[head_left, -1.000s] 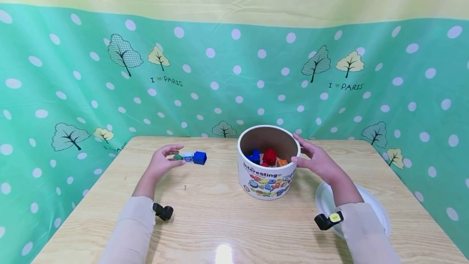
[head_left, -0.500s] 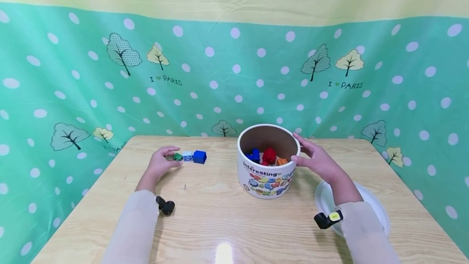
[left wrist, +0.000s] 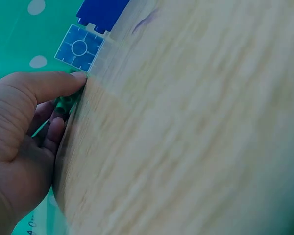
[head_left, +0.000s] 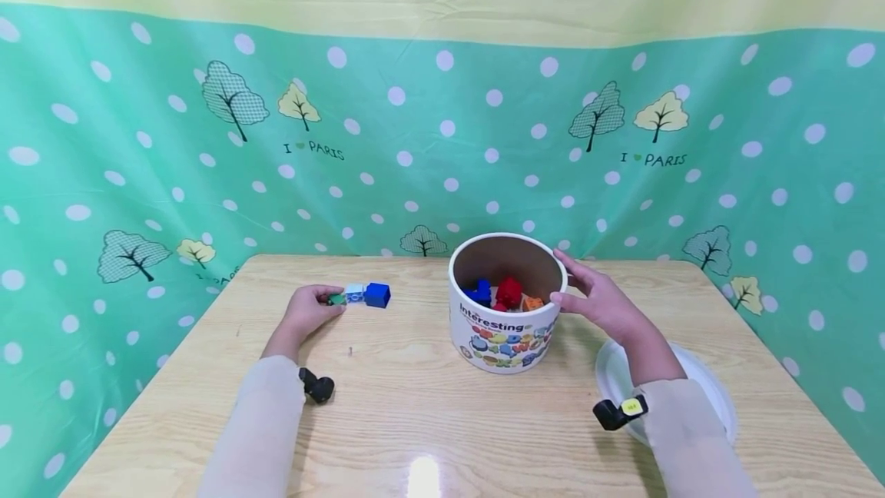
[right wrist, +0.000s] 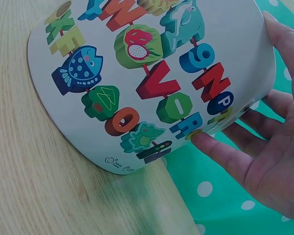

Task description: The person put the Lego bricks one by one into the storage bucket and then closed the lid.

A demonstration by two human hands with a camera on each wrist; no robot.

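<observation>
In the head view my left hand [head_left: 309, 311] pinches a small green block [head_left: 336, 300] on the left of the table, thumb on its near side. Beside that block stands a light-blue see-through block [head_left: 355, 293], and a dark-blue block [head_left: 378, 295] sits at the row's right end. The left wrist view shows the green block partly hidden by thumb and fingers. My right hand [head_left: 600, 306] holds the side of a white round bucket [head_left: 477, 348], its thumb at the front and its fingers behind. Red, blue and orange blocks lie inside the bucket.
A white round lid or plate [head_left: 712, 398] lies under the right forearm on the wooden table [head_left: 429, 406]. Behind the table's far edge hangs a green dotted curtain [head_left: 415, 137]. A tiny mark or bit [head_left: 350, 351] shows near the left wrist.
The left hand has let its fingers down closer to the table around the green block, after showing it uncovered half a second ago. The right hand and bucket stay in place.
</observation>
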